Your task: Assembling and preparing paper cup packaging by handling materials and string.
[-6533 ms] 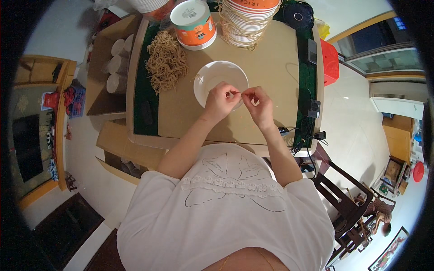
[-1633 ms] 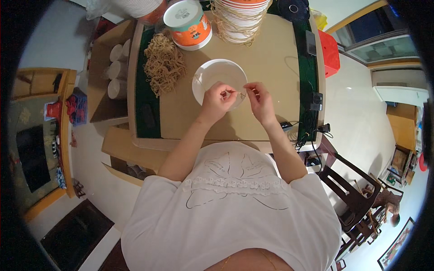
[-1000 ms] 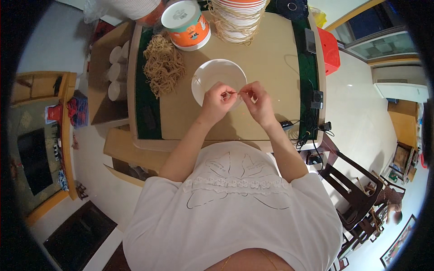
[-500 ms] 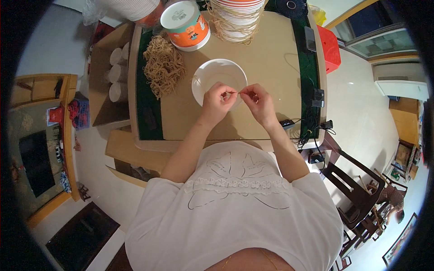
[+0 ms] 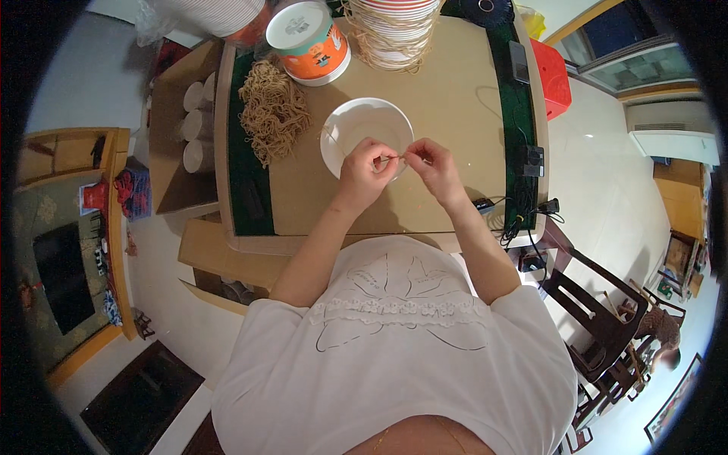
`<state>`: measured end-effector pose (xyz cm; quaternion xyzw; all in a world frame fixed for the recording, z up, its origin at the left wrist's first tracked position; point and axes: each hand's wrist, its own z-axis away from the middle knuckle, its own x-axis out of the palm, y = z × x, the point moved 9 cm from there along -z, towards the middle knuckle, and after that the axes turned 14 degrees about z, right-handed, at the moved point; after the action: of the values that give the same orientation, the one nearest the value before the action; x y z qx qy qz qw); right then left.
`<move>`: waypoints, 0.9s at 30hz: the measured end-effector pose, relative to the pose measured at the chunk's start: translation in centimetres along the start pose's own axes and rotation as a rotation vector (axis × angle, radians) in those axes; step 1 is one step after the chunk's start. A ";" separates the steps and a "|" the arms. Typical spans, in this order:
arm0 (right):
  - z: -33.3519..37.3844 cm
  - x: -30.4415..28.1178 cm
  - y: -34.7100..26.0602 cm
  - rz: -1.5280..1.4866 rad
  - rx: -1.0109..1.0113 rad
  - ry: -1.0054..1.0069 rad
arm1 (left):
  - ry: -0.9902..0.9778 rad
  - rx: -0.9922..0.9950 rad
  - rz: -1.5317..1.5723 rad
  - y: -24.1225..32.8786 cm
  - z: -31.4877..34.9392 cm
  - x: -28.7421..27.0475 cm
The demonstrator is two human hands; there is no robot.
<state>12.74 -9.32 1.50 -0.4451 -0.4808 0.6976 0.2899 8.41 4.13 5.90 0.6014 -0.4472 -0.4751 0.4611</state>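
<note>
A white paper bucket (image 5: 356, 117) stands on the brown board in front of me, its open mouth facing up. Over its near rim my left hand (image 5: 364, 171) and my right hand (image 5: 436, 173) meet, fingertips pinched nearly together. Both are closed on a thin string (image 5: 398, 157), mostly hidden by the fingers. Left of the bucket lies a tangled heap of tan strings (image 5: 274, 112). Behind it an orange, green and white bucket (image 5: 311, 57) stands upside down, and a tall stack of nested buckets (image 5: 390, 34) is draped with more tan strings.
At the back left leans another stack of white buckets (image 5: 220, 15). A cardboard box (image 5: 178, 178) holding white rolls or cups sits beside the table's left edge. Along the right edge are a phone (image 5: 519, 62), cables (image 5: 519, 224) and a red stool (image 5: 552, 80). Another person (image 5: 663, 337) is at far right.
Both hands stay pinched together over the bucket's near rim, with only a slight shift of the fingers. The whole view has moved a little; the bucket and string heap otherwise look the same.
</note>
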 end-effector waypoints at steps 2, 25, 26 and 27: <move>-0.2 -0.1 1.5 -0.252 0.135 -0.034 | 0.017 0.013 0.026 -0.3 0.1 -0.1; 0.3 0.1 0.1 -0.045 0.028 -0.011 | -0.011 0.026 0.026 0.6 -0.1 0.1; 0.2 0.1 0.1 -0.052 0.017 -0.018 | -0.015 0.028 0.018 0.6 -0.2 0.2; 0.2 0.0 0.1 -0.053 0.018 -0.017 | -0.016 0.027 0.018 0.6 -0.2 0.1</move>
<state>12.54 -9.38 1.46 -0.4237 -0.4887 0.6977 0.3080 8.55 3.91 6.51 0.5998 -0.4627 -0.4696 0.4535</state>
